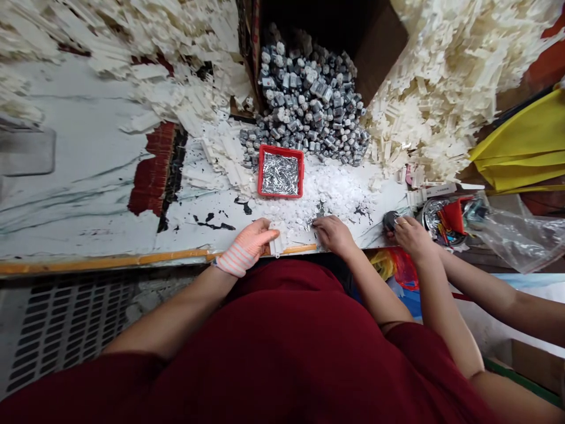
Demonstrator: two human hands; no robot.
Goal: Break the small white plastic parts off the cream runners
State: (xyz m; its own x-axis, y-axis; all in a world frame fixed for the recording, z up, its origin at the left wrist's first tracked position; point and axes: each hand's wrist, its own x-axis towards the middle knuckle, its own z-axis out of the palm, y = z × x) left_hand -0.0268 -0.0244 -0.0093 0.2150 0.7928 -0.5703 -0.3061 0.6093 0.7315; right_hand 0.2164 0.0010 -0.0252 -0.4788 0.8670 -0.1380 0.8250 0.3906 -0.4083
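Notched white plastic strip (276,240)

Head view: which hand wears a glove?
The person's left hand, in a peach glove with striped cuff; their right hand and the co-worker's ringed hand are bare.

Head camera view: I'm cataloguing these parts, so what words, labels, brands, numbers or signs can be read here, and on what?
None can be read. The white strip near the clear plastic bag may carry print, but it is too small and blurred to tell. The cardboard box shows no legible marking.
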